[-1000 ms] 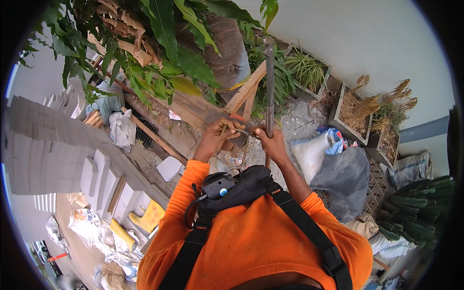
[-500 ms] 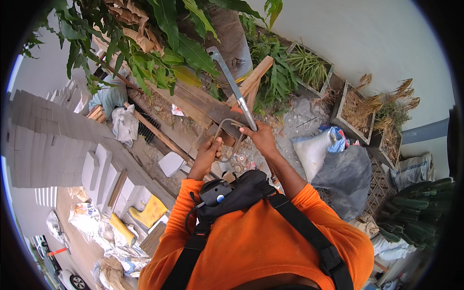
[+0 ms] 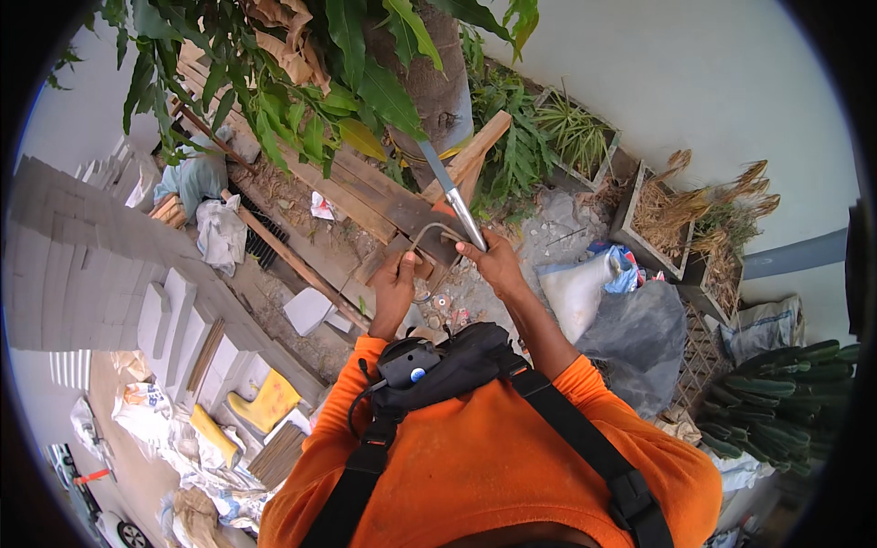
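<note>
My right hand (image 3: 496,262) is closed around the lower end of a long steel bar tool (image 3: 464,216), which slants up and left away from me. Its far end is hidden by a leaf. A thin bent metal rod (image 3: 427,228) runs in a curve between my two hands. My left hand (image 3: 395,285) pinches one side of this rod. The rod's other side lies by my right hand, and I cannot tell whether that hand touches it.
Beyond my hands are wooden planks (image 3: 365,203) and a tree trunk (image 3: 429,82) with leaves (image 3: 338,55) hanging overhead. Grey blocks (image 3: 82,256) are stacked at left, near yellow boots (image 3: 267,402). At right lie a white sack (image 3: 577,297), a dark sheet (image 3: 644,333) and planters (image 3: 653,219).
My left hand has shifted slightly up and turned about the rod. The steel bar's far end has gone behind a leaf. The whole view has shifted a little.
</note>
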Demonstrator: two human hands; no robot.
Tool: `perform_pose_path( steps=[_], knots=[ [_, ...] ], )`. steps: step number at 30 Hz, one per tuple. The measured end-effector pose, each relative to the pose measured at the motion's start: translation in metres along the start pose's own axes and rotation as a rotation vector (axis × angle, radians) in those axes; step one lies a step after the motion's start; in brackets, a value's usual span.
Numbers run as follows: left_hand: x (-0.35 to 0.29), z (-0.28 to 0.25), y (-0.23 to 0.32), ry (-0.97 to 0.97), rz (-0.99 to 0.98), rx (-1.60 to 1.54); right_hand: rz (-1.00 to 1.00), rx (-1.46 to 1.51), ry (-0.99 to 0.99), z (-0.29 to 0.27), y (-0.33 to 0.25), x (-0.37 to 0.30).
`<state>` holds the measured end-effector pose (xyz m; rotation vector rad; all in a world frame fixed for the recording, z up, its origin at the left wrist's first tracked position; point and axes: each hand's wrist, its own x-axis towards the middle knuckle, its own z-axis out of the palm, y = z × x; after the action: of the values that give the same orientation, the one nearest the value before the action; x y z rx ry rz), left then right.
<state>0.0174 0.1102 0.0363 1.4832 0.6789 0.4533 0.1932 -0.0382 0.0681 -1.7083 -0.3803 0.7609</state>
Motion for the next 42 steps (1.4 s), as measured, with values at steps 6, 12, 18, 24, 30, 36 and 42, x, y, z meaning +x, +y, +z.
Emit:
perform_pose_path(
  steps=[6,12,18,24,30,36,42],
  knots=[
    [-0.034,0.022,0.013,-0.239,-0.132,-1.048,0.021,0.264,-0.052,-0.023,-0.022,-0.020],
    [-0.011,0.019,0.028,-0.199,0.065,-0.646,-0.159,0.408,-0.131,-0.039,-0.033,-0.015],
    [0.009,0.011,0.087,-0.200,0.128,-0.257,-0.173,0.186,-0.173,-0.069,-0.028,-0.020],
    [0.018,0.018,0.127,-0.367,0.139,0.150,-0.098,0.296,-0.368,-0.100,-0.057,-0.021],
    [0.033,0.020,0.102,-0.532,0.034,-0.114,-0.110,-0.221,-0.282,-0.065,-0.060,-0.026],
    [-0.037,-0.013,0.010,-0.795,-0.338,-1.040,-0.009,-0.026,-0.231,-0.033,-0.023,-0.019],
    [-0.089,0.000,-0.005,-0.905,-0.389,-0.563,0.110,0.215,-0.149,-0.014,-0.002,-0.016]
  ],
)
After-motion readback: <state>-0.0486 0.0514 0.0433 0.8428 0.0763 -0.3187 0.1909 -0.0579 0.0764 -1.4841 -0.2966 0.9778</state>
